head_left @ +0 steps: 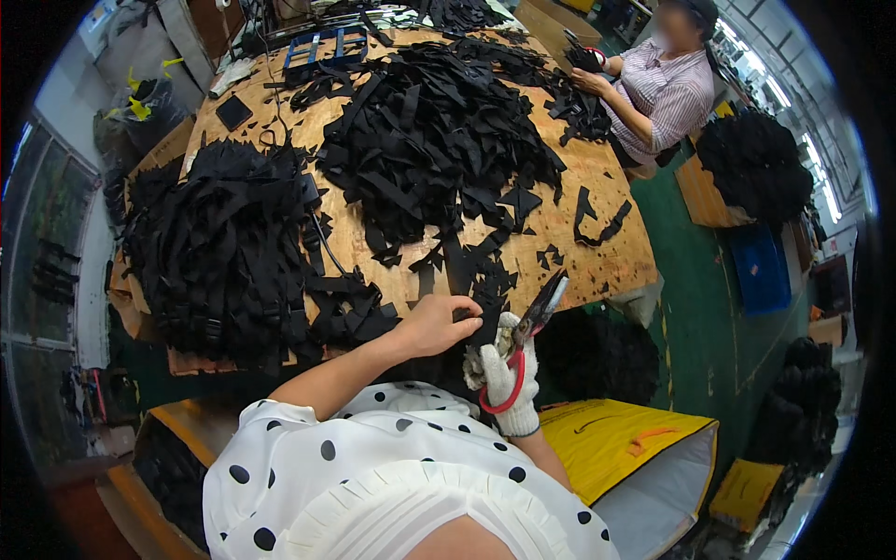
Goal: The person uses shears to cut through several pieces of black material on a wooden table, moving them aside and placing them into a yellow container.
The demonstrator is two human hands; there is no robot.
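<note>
My bare left hand [435, 326] is closed at the table's front edge, thumb and fingertips pinching a black webbing strap [489, 315]. Right beside it, my right hand [510, 385] wears a white knit glove and grips scissors [536, 322] with red handles. Their blades point up and to the right, away from the strap. The glove's fingers also seem to touch the strap's lower end, though the contact is partly hidden. Just beyond both hands, small black offcuts [493, 276] lie on the wooden table [611, 257].
A big heap of black strap pieces [434, 140] covers the table's middle. Buckled straps [219, 252] pile up at the left. A phone [233, 113] and blue crate [327, 49] lie farther back. Across the table a person [661, 89] holds scissors. A yellow bag [616, 439] stands at my right.
</note>
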